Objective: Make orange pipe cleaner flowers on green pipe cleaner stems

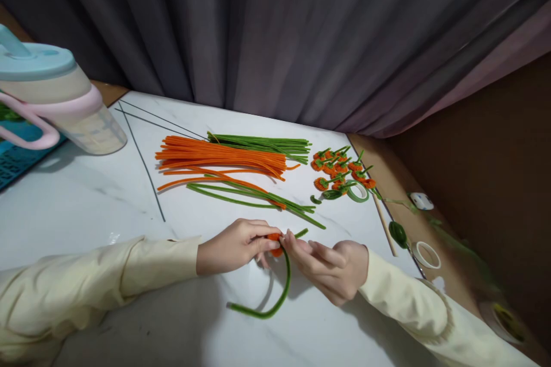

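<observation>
My left hand pinches a small orange coil of pipe cleaner. A green pipe cleaner runs through the coil and curves down and left over the white marble table. My right hand meets the left at the coil, its fingertips on the green pipe cleaner's short upper end. Both hands rest low over the table's near middle. Both wrists are in cream sleeves.
Bundles of orange pipe cleaners and green pipe cleaners lie beyond the hands, with several finished orange-and-green pieces to the right. Thin wires lie left. A lidded jug stands far left. Tape rolls and a stick sit at the right edge.
</observation>
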`<state>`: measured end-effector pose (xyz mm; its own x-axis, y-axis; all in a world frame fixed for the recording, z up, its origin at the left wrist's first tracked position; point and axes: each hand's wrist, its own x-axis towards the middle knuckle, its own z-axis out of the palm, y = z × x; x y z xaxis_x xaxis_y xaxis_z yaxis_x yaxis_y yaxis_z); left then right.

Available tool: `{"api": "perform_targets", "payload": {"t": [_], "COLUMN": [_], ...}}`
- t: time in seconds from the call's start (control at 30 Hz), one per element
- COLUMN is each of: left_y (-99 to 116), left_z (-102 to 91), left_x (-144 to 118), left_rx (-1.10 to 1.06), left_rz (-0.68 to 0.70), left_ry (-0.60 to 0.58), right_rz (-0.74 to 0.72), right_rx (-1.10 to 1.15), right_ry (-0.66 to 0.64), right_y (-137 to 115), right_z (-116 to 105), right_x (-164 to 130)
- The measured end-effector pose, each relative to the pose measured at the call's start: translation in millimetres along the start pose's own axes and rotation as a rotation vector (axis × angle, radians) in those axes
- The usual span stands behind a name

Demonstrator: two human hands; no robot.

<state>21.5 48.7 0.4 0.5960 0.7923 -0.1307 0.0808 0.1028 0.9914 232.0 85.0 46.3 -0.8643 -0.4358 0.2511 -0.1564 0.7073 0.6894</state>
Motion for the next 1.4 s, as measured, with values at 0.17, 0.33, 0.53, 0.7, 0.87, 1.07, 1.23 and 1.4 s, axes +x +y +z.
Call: {"api": "perform_targets", "payload": {"t": [0.17,0.33,0.53,0.7,0.87,1.07,1.23,1.4], "left_y": [2,3,3,1,-1,1,2,5], "left_z": [-0.6,-2.3,-2.2,-2.2,-1.5,0.0,1.3,0.9], "left_x": [0,2,1,1,2,-2,-4,-4], "left_rx": [-0.006,-0.001,-0.015,-0.009,0.045,0.205,0.273,0.246], "left_rz": [-0.025,-0.065,-0.092,-0.111,-0.073,0.06,0.137,0.142], "left_ry": [-0.015,-0.022,-0.038,-0.042,-0.014,-0.03,-0.066,-0.091], "right_rz": [-0.034,0.044,0.063,0.158,0.403,0.478,0.645,0.781], "right_rx": [0.028,0.059,0.096,0.243,0.44,0.531,0.79,1.1], "right_ry": [0.002,-0.028,-0.031,-0.064,-0.209,-0.302,-0.354,-0.297], "right_y": [3,2,0,0,-2,-6,-4,4], "right_z": [4,3,3,3,-3,-11,-13,-10], "right_x": [1,-4,0,6,20,31,26,20]}}
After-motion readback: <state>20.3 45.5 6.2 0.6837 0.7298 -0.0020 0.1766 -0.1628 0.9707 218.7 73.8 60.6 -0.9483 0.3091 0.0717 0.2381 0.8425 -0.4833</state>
